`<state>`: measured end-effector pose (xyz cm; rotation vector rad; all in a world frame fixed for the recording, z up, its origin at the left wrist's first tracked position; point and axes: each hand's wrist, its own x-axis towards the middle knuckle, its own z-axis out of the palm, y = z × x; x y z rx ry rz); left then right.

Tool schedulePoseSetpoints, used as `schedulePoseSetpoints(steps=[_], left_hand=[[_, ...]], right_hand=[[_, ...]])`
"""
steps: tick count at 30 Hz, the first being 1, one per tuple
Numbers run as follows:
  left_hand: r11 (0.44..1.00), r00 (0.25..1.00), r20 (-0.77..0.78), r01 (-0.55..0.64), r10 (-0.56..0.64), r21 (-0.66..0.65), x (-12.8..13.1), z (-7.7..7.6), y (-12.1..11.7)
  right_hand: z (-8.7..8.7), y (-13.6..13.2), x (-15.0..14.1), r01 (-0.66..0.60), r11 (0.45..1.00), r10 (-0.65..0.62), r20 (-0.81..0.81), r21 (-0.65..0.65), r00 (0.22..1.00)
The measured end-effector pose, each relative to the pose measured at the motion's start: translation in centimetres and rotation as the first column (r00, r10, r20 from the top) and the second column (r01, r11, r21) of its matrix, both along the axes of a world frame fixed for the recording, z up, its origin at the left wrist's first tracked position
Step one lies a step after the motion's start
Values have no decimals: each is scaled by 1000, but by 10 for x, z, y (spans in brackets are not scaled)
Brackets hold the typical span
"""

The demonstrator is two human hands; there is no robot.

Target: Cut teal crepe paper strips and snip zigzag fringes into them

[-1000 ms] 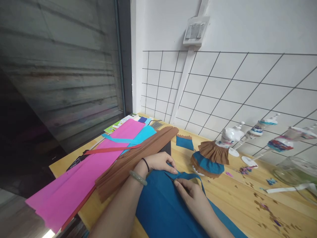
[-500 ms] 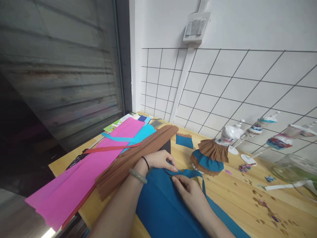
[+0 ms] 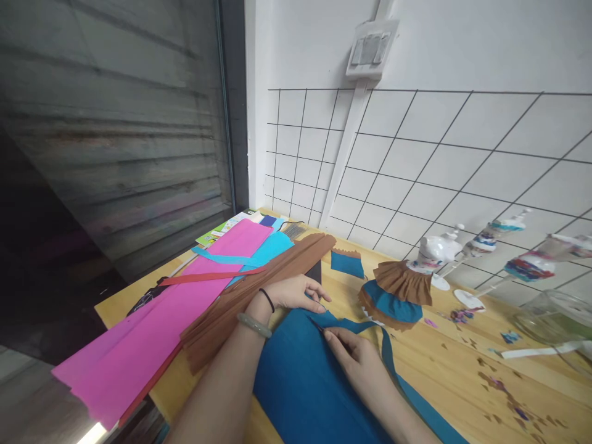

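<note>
A large blue crepe paper sheet point(image 3: 300, 376) lies across the table's front, a narrow blue strip point(image 3: 387, 351) curling off its far end and along its right side. My left hand point(image 3: 296, 293), with a black band and a pale bangle at the wrist, is at the sheet's far edge. Its fingers are apart, the thumb just over the paper. My right hand point(image 3: 358, 354) pinches the blue paper where strip and sheet part. A small dark line shows at its fingertips; I cannot make out whether it is a gap or a tool.
Brown crepe paper point(image 3: 259, 277) and pink crepe paper point(image 3: 185, 308) lie on the left, with a red strip point(image 3: 213, 275) on top. A white mini dress form point(image 3: 437, 250) with a tiered brown-and-blue skirt point(image 3: 393, 302) leans at the right. Beyond are other forms, a glass jar point(image 3: 550, 314) and brown scraps.
My left fingers have lifted and spread from the paper's far edge. The right hand stays pinched at nearly the same spot. The view has shifted slightly.
</note>
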<state>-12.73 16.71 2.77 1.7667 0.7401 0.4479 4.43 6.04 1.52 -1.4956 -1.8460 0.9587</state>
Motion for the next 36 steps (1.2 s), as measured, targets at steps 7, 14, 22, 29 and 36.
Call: schedulePoseSetpoints(steps=[7, 14, 22, 29, 36], left_hand=[[1000, 1000, 20, 18, -17, -22, 0, -2, 0], [999, 999, 44, 18, -17, -32, -1, -1, 1], [999, 998, 69, 13, -9, -48, 0, 0, 0], [998, 997, 80, -9, 14, -64, -1, 0, -1], [997, 993, 118, -5, 14, -81, -2, 0, 0]], right_hand=[[2, 2, -6, 1, 1000, -1, -20, 2, 1000], [3, 4, -8, -16, 999, 17, -29, 29, 999], [6, 2, -8, -25, 999, 27, -38, 36, 999], [10, 1, -11, -26, 999, 27, -27, 42, 999], [6, 1, -2, -1, 999, 1, 18, 43, 1000]])
